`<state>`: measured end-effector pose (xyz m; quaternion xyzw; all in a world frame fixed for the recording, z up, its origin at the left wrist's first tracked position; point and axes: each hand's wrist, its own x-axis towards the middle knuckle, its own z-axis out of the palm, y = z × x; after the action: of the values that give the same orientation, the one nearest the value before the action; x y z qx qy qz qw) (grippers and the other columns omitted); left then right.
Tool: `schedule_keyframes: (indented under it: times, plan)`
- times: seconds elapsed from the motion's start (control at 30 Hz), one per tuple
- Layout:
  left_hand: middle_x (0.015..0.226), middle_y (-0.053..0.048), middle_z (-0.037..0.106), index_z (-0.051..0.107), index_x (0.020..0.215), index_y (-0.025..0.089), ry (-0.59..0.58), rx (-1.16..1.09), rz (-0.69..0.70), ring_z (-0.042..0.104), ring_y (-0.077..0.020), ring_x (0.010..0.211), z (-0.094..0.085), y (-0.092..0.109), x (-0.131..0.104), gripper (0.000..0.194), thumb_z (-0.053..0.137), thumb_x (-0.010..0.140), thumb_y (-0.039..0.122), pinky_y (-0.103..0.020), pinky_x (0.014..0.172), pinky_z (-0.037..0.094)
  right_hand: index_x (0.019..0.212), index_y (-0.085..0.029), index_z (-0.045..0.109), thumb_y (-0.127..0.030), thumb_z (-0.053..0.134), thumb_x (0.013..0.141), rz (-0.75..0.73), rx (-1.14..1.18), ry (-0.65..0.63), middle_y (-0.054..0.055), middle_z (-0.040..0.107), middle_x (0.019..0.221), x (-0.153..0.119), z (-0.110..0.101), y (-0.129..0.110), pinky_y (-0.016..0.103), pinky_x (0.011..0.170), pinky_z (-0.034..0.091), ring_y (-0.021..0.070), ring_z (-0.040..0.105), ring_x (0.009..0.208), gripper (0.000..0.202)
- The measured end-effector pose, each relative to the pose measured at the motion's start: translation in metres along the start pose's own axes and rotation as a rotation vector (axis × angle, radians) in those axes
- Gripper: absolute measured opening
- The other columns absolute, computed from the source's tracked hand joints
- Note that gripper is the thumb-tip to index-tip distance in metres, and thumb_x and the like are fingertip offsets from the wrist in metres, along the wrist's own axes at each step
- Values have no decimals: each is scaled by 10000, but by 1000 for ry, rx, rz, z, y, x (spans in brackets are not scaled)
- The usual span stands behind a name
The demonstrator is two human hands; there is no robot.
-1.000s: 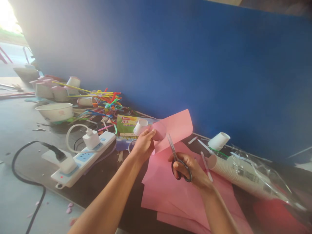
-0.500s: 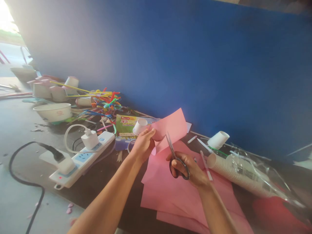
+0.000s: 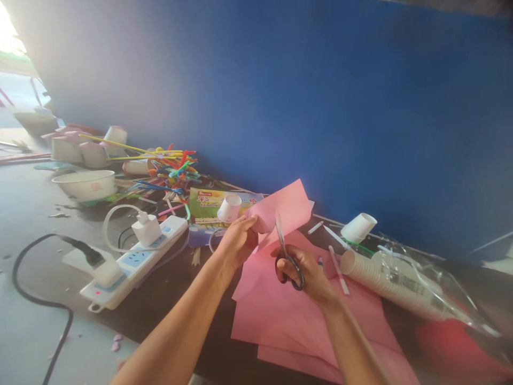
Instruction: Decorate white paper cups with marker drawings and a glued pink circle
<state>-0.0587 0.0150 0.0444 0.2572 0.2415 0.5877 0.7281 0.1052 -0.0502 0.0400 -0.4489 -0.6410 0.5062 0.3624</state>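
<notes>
Your left fingers [image 3: 249, 221] pinch a pink sheet [image 3: 295, 200] above the worktop [image 3: 218, 323], your right fingers [image 3: 297, 251] wrap the scissors [image 3: 282, 243], blades at the sheet. A pink pile [image 3: 276, 321] lies beneath. Just beyond sit a small cup [image 3: 230, 207] and printed packet [image 3: 203, 207]; leftward, a power strip [image 3: 135, 259]; rightward, pens [image 3: 340, 272] and a cup stack [image 3: 374, 282]; a blue panel [image 3: 280, 96] lines the worktop's back edge

Two bare hands [image 3: 238, 240] [image 3: 303, 269], slender uncovered wrists [image 3: 224, 266], two bare forearms [image 3: 180, 321] [image 3: 350, 337], broader farther up

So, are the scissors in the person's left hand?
No, the right hand holds the scissors; the left hand grips pink paper.
</notes>
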Motion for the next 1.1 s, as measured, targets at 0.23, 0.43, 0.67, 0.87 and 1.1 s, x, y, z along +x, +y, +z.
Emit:
schedule_keyframes:
  times: [0.23,0.43,0.67,0.87,1.1]
  plan:
    - [731,-39,650,619,731,131,-33,68,-16,618,-143,701,3,-1,-3,71,665,734,186,-266,701,491,973,-163,532,-506,569,832,-15,-61,30,-28,561,604,1,-2,0,212,492,374,95,500,536,372]
    - [693,-21,622,654,777,135,-137,128,6,578,-117,617,-1,-4,-1,111,680,729,232,-239,600,446,963,-166,542,-533,550,832,-43,-106,61,-22,562,608,2,-3,1,228,504,393,112,520,556,389]
    - [650,-47,634,658,721,118,-175,238,-47,581,-140,569,-3,-4,-2,158,680,725,275,-272,590,465,981,-166,549,-531,528,847,-80,-17,44,-16,569,620,3,-2,3,232,507,362,112,499,556,390]
    - [662,-66,652,678,735,97,-228,240,-70,611,-157,614,0,-4,-4,175,690,719,272,-285,649,492,1021,-159,554,-504,542,855,-93,-47,65,-23,561,613,4,-4,4,228,502,341,108,488,551,383]
    - [725,-51,659,663,811,129,-246,92,-10,607,-137,639,1,-8,-7,200,657,779,326,-244,615,464,975,-167,561,-493,509,880,-143,-94,83,-31,558,590,4,-3,5,234,516,351,102,471,529,345]
